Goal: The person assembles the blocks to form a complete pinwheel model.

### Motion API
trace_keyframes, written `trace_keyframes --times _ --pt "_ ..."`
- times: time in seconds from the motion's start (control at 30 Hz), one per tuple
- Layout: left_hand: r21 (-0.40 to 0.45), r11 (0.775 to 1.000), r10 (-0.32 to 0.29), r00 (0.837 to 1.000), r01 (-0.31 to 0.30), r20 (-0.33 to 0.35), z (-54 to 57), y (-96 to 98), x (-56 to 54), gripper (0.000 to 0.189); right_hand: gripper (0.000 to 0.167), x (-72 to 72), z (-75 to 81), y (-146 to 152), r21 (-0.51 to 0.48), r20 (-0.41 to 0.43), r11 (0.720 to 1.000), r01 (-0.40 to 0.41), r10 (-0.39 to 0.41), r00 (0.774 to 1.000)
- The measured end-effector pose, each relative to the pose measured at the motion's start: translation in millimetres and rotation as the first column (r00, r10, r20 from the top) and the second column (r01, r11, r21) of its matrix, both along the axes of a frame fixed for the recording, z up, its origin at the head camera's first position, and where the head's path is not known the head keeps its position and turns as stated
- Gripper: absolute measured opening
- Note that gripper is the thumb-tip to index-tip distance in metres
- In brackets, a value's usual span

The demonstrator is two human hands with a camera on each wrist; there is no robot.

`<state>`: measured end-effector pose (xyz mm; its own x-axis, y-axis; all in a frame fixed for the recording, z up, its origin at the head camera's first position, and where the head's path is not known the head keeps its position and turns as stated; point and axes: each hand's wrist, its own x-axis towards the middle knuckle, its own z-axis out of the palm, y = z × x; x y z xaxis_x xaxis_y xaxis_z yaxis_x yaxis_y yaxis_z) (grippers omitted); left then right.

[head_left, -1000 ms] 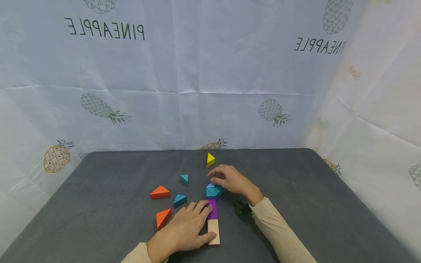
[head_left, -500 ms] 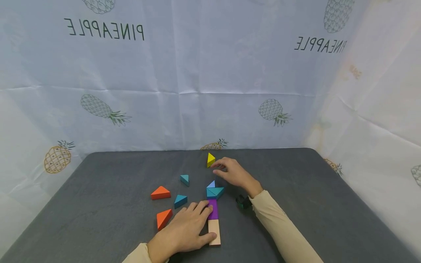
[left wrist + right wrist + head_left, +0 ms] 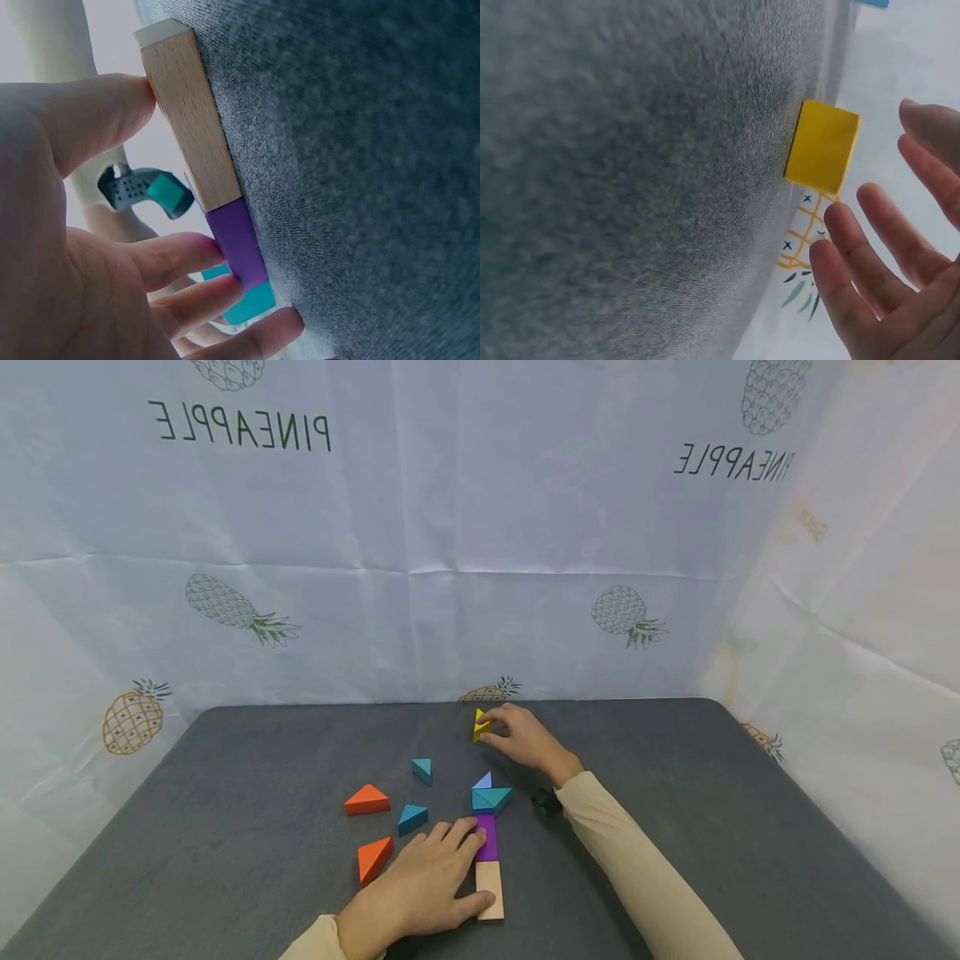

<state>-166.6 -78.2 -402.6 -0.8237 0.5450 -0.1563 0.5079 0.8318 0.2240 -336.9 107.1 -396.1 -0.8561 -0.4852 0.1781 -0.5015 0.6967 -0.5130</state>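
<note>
My left hand (image 3: 427, 881) rests along a row of blocks, fingers extended. Its fingertips touch the purple block (image 3: 488, 837) and its thumb the plain wooden block (image 3: 490, 883), as the left wrist view also shows. Beyond the purple one lie teal triangular blocks (image 3: 492, 798) and a light blue triangle (image 3: 484, 781). At the far side my right hand (image 3: 525, 739) is beside a yellow triangular block (image 3: 477, 727). In the right wrist view its spread fingers (image 3: 847, 300) stand apart from the yellow block (image 3: 823, 146), which rests on the table.
Left of the row lie two orange triangular blocks (image 3: 367, 800) and two loose teal triangles, one nearer (image 3: 412, 819) and one farther (image 3: 422, 769). The dark table (image 3: 247, 827) meets a pineapple-print cloth (image 3: 420, 635) at the back.
My right hand has moved away from the light blue triangle, forward to the yellow block. The left hand stays on the row, and the blocks have not visibly moved.
</note>
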Motion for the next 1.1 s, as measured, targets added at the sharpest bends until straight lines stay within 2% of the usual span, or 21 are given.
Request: trace_keyframes --times 0.23,0.4,0.6,0.73,0.9,1.1 --pt "-0.003 1.0 -0.001 1.0 0.001 0.013 0.5 -0.6 -0.6 0.074 0.039 -8.6 -0.8 -7 0.04 0.029 0.996 0.076 -0.077 0.997" --pt "-0.004 1.0 -0.004 1.0 0.004 0.014 0.6 -0.6 -0.7 0.074 0.046 -13.8 -2.4 -9 0.084 0.04 0.992 0.095 -0.098 0.994" --pt "-0.002 1.0 -0.004 1.0 0.004 0.009 -0.2 -0.7 -0.9 0.074 0.05 -19.3 -2.8 -12 0.125 0.068 0.989 0.082 -0.091 0.994" --pt "-0.002 1.0 -0.005 1.0 0.005 0.005 0.1 -0.9 -0.6 0.073 0.05 -21.6 -2.3 -13 0.146 0.077 0.988 0.045 -0.057 0.995" --pt "-0.006 1.0 -0.002 1.0 0.002 0.006 -0.2 -0.5 -0.8 0.073 0.044 -24.5 -2.3 -15 0.18 0.077 0.984 0.02 -0.034 0.996" --pt "-0.008 1.0 0.002 1.0 -0.002 0.007 -0.2 0.1 -1.7 0.073 0.039 -25.9 -3.3 -18 0.19 0.076 0.981 0.029 -0.045 0.996"
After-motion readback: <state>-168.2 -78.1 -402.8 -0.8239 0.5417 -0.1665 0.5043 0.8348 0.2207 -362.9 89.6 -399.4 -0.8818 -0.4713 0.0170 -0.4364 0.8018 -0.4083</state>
